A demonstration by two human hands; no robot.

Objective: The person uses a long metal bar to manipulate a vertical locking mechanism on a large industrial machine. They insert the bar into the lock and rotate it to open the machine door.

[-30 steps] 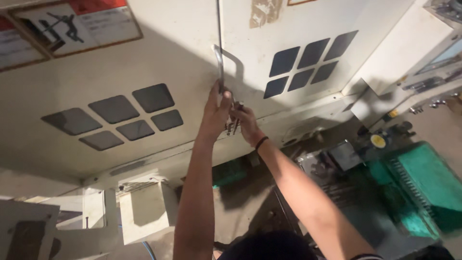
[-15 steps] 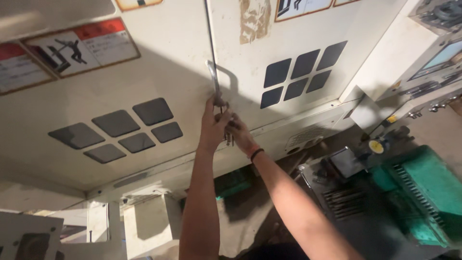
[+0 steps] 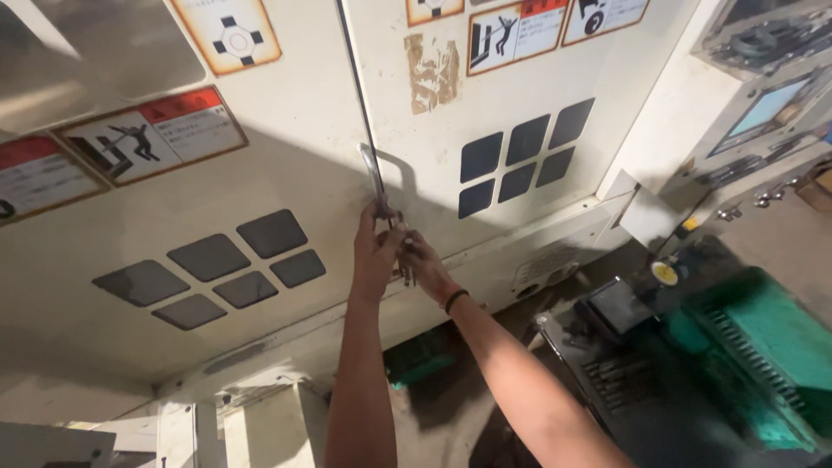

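Fingers of both hands (image 3: 394, 251) closed around upright metal door handle (image 3: 374, 178), long axis vertical.

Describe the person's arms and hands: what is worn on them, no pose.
Both forearms are bare, with no sleeves in view. Neither the left hand nor the right hand wears a glove. A thin dark band circles the right wrist; the left wrist shows nothing worn.

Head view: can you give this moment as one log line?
left hand: on door handle | right hand: at handle base, contact unclear | cabinet doors: shut
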